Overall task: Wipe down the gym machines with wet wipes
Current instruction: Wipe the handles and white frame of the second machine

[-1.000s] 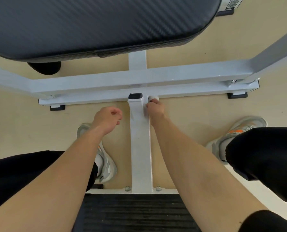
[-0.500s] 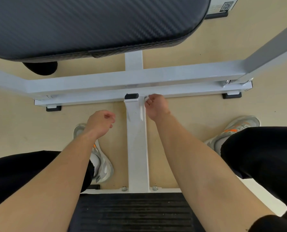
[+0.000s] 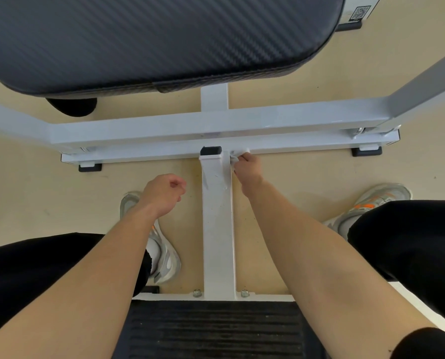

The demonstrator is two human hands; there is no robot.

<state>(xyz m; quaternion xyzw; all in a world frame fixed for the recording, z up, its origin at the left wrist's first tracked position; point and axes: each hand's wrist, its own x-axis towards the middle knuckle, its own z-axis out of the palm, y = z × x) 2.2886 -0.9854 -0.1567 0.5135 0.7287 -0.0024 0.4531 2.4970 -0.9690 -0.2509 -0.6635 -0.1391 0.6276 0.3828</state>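
Observation:
A white steel frame of a gym machine lies below me, with a central bar running away from me to a cross bar. My right hand grips a crumpled white wet wipe and holds it against the right side of the central bar at its far end, next to a black end cap. My left hand hovers left of the bar, its fingers curled into a loose fist that holds nothing.
A large black padded cushion overhangs the frame at the top. A black ribbed seat pad lies just under me. My two grey shoes stand on the beige floor either side of the bar.
My right hand slid with the wipe a little farther along the bar's right side toward the cross bar. My left hand stayed curled beside the bar.

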